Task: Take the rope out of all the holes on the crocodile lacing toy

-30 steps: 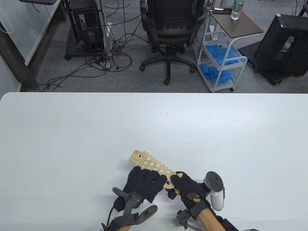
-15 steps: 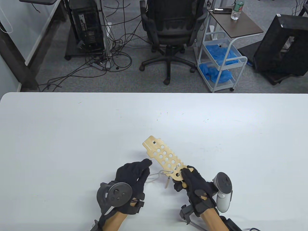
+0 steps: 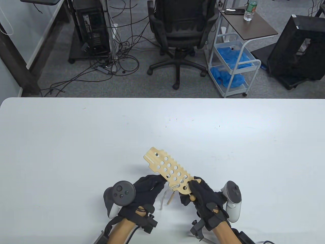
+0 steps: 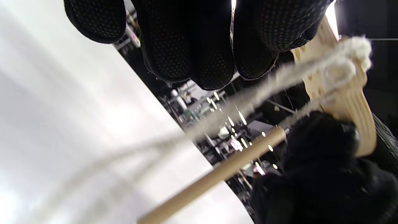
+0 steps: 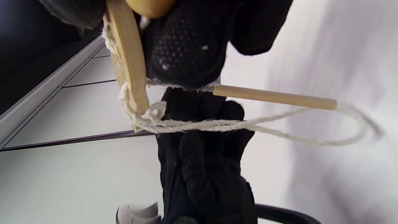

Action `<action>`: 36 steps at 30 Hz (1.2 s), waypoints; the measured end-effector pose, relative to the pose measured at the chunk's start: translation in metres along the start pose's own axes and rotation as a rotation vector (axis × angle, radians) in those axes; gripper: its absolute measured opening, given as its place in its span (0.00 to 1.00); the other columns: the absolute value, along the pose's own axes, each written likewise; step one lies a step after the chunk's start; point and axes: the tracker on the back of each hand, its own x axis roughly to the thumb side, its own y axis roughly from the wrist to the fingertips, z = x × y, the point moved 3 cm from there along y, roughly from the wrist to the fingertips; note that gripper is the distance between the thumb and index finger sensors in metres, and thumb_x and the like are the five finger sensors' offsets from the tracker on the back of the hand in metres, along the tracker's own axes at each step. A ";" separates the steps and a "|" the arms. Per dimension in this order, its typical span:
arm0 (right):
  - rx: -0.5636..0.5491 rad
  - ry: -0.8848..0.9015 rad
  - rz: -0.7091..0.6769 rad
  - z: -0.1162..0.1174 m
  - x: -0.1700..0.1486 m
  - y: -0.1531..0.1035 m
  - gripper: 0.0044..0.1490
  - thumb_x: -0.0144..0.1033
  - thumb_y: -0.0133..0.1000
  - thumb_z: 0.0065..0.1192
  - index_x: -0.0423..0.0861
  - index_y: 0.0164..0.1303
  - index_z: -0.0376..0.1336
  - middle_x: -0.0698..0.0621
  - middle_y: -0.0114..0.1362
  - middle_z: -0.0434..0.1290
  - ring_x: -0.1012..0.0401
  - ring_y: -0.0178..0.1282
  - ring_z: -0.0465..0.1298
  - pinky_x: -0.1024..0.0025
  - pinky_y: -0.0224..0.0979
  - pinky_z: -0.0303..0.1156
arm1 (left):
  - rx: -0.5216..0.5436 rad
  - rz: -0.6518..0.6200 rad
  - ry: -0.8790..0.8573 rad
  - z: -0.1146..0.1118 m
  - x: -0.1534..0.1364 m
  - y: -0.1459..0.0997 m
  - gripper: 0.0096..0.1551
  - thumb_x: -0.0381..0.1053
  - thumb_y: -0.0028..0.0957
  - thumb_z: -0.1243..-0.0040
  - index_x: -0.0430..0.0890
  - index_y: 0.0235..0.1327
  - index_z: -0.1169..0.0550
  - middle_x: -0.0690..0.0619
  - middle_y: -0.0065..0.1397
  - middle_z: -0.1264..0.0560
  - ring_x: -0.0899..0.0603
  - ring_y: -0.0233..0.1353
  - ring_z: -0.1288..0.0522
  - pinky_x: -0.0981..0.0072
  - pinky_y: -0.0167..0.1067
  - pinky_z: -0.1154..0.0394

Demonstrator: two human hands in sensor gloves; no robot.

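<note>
Right grip [image 3: 198, 193] clamped on crocodile lacing toy [image 3: 168, 170]'s near end; left grip [image 3: 148, 186] pinching its rope [image 3: 175, 187] beside it

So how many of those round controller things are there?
2. One tracker sits on the back of the left hand. The other tracker is on the right hand, which grips the crocodile toy. None look hidden.
</note>
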 end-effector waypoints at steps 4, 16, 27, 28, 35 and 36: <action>0.044 -0.004 -0.006 0.006 0.001 0.000 0.28 0.53 0.57 0.57 0.49 0.63 0.62 0.50 0.59 0.78 0.60 0.45 0.82 0.49 0.70 0.72 | -0.082 -0.035 -0.036 -0.009 0.001 0.002 0.26 0.56 0.50 0.36 0.62 0.64 0.18 0.51 0.68 0.18 0.43 0.66 0.22 0.34 0.67 0.30; 0.065 0.004 -0.020 0.009 0.003 0.000 0.29 0.54 0.57 0.57 0.50 0.63 0.62 0.50 0.59 0.78 0.60 0.45 0.82 0.49 0.70 0.72 | -0.304 -0.085 0.006 -0.034 0.005 0.001 0.32 0.56 0.50 0.35 0.59 0.72 0.24 0.49 0.76 0.24 0.40 0.73 0.28 0.30 0.70 0.35; 0.049 0.002 -0.019 0.006 0.004 0.000 0.29 0.54 0.57 0.58 0.49 0.63 0.63 0.50 0.58 0.78 0.60 0.45 0.83 0.49 0.70 0.72 | -0.252 -0.075 0.085 -0.031 0.007 -0.001 0.25 0.57 0.49 0.34 0.61 0.61 0.18 0.52 0.68 0.19 0.43 0.68 0.23 0.32 0.69 0.32; 0.045 0.005 -0.019 0.005 0.004 0.000 0.29 0.54 0.57 0.58 0.49 0.63 0.63 0.50 0.59 0.78 0.60 0.45 0.83 0.49 0.70 0.72 | -0.246 -0.075 0.085 -0.030 0.007 -0.001 0.25 0.57 0.49 0.34 0.61 0.61 0.18 0.52 0.68 0.19 0.43 0.68 0.23 0.32 0.69 0.32; -0.034 -0.018 -0.007 -0.007 0.004 0.000 0.29 0.54 0.57 0.58 0.49 0.62 0.63 0.50 0.58 0.78 0.59 0.44 0.83 0.49 0.69 0.72 | -0.125 -0.053 0.093 -0.015 0.006 -0.002 0.24 0.55 0.48 0.32 0.64 0.61 0.18 0.53 0.67 0.18 0.44 0.67 0.22 0.33 0.68 0.31; -0.051 -0.017 -0.003 -0.010 0.003 0.000 0.29 0.54 0.57 0.58 0.49 0.62 0.63 0.50 0.58 0.78 0.60 0.44 0.83 0.49 0.69 0.72 | -0.098 -0.046 0.091 -0.012 0.005 -0.002 0.24 0.58 0.50 0.35 0.64 0.61 0.18 0.53 0.67 0.18 0.44 0.67 0.22 0.34 0.68 0.31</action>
